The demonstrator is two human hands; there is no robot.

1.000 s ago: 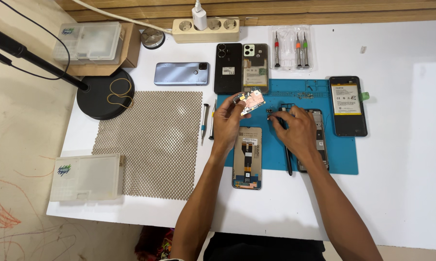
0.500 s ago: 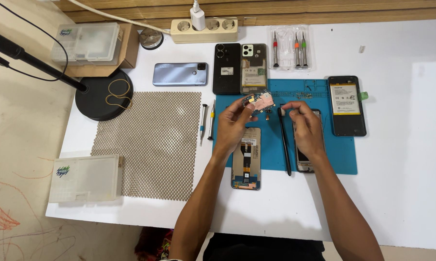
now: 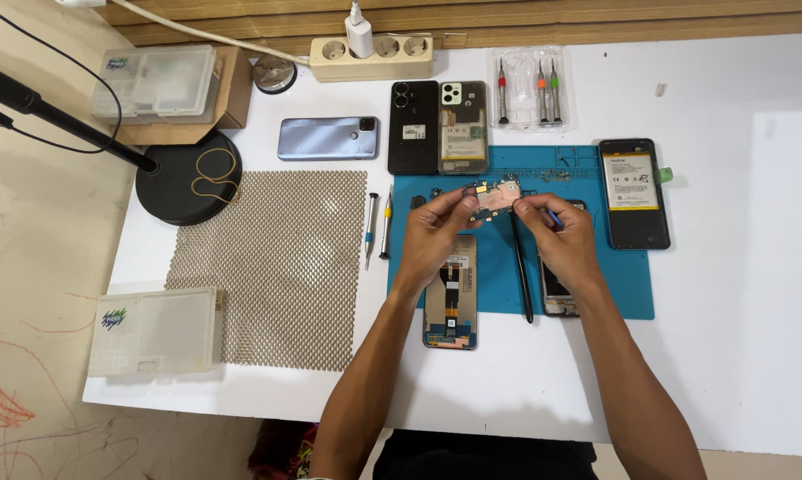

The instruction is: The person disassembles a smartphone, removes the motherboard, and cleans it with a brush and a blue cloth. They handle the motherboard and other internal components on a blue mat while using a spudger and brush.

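Both hands hold a small phone circuit board (image 3: 492,197) above the blue repair mat (image 3: 614,284). My left hand (image 3: 437,233) pinches the board's left end. My right hand (image 3: 557,236) grips its right end and also has a thin blue tool (image 3: 554,216) between its fingers. An opened phone frame (image 3: 452,293) lies below my left hand. Another opened phone (image 3: 557,293) lies partly under my right hand. A long black tool (image 3: 521,271) rests on the mat between the hands.
Two screwdrivers (image 3: 378,229) lie left of the mat beside a mesh sheet (image 3: 272,267). A blue phone (image 3: 328,139), two phone backs (image 3: 438,127), a screwdriver pack (image 3: 527,87), a battery phone (image 3: 634,191), a power strip (image 3: 370,55), plastic boxes (image 3: 156,331) and a black stand base (image 3: 188,185) surround them.
Both hands have come together on the circuit board and lifted it toward the mat's top. My right hand has left the black tool, which now lies on the mat.
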